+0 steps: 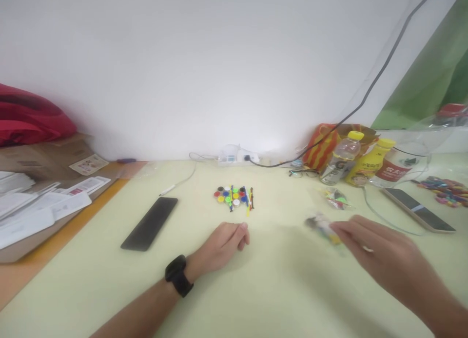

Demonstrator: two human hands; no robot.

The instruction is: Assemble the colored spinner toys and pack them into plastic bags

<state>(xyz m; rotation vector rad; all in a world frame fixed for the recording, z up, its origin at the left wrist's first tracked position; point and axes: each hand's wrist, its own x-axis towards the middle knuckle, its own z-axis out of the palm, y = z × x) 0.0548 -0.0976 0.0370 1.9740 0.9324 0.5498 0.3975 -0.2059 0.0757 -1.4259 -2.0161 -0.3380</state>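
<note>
My left hand (223,243) rests on the pale table with its fingers curled and the thumb against the index finger; whatever lies inside, if anything, is hidden. Just beyond it is a group of coloured round discs (236,196), with short coloured sticks (249,197) at their right side. My right hand (369,245) is closed, pinching the edge of a small clear plastic bag (323,228) that looks blurred, with white, yellow, blue and dark bits in it. Behind that, a similar clear bag (336,199) with coloured pieces lies on the table.
A black phone (149,224) lies at left, another phone (419,208) at right. Bottles (371,162), glasses (303,173) and a striped bag (320,145) stand or lie at the back right. A power strip (237,156) sits by the wall; papers (44,206) are far left.
</note>
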